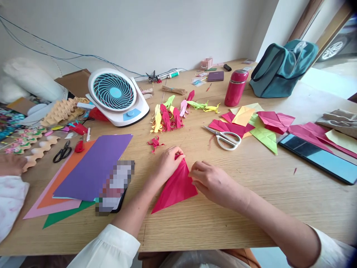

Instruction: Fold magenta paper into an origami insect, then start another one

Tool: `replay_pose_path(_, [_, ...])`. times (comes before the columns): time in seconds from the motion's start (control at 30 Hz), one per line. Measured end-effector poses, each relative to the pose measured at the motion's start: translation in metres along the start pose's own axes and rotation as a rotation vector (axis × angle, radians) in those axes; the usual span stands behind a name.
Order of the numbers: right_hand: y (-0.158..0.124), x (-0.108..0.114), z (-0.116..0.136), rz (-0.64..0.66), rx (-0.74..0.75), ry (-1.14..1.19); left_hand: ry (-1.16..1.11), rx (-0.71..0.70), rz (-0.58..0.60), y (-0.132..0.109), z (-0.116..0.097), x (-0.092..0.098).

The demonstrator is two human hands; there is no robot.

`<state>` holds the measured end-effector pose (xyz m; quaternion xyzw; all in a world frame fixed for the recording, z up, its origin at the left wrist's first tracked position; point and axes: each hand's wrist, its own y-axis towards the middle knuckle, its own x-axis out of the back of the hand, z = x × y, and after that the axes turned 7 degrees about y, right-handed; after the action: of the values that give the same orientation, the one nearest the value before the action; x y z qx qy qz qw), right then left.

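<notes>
A red sheet of folded paper (178,188) lies on the table in front of me, roughly a triangle with creases across it. At its top corner my left hand (170,162) pinches the paper between thumb and fingers. My right hand (205,178) is closed at the paper's right edge, its fingertips touching that edge. Just beyond my left hand sits a small red folded paper figure (155,143). White-handled scissors (225,138) rest farther right, partly over creased red paper (231,128).
Coloured sheets (95,167) and a phone (115,188) lie left. A fan (117,96), several paper figures (167,117) and a red flask (236,88) stand behind. A tablet (320,158) and teal bag (281,70) are right. Another person's hand (12,165) shows far left.
</notes>
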<state>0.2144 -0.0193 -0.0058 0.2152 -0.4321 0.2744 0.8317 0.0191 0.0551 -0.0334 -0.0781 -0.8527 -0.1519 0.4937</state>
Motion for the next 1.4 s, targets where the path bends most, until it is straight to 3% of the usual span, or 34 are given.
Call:
replay_pose_path(0.17, [0.000, -0.010, 0.002, 0.117, 0.078, -0.092, 0.170, -0.076, -0.091, -0.018, -0.018, 0.005])
replay_pose_path(0.33, [0.001, -0.009, 0.002, 0.140, 0.043, -0.048, 0.245, -0.175, 0.061, -0.052, -0.027, -0.009])
replay_pose_path(0.47, [0.002, -0.005, 0.004, 0.182, 0.022, -0.069, 0.283, -0.210, 0.094, -0.070, -0.021, -0.025])
replay_pose_path(0.63, [0.002, -0.002, 0.002, 0.177, 0.044, -0.097, 0.433, -0.198, 0.111, -0.078, -0.020, -0.027])
replay_pose_path(0.87, [0.004, 0.001, -0.010, 0.063, -0.005, -0.043, 0.497, -0.179, 0.109, -0.073, -0.029, -0.021])
replay_pose_path(1.0, [-0.011, -0.002, -0.018, -0.076, -0.011, 0.057, 0.508, -0.137, 0.098, -0.072, -0.033, -0.019])
replay_pose_path(1.13, [-0.025, -0.011, -0.027, -0.256, -0.106, 0.179, 0.524, -0.108, 0.086, -0.068, -0.035, -0.022])
replay_pose_path(1.4, [-0.012, -0.017, -0.039, -0.348, -0.172, 0.241, 0.507, -0.113, 0.123, -0.055, -0.030, -0.028])
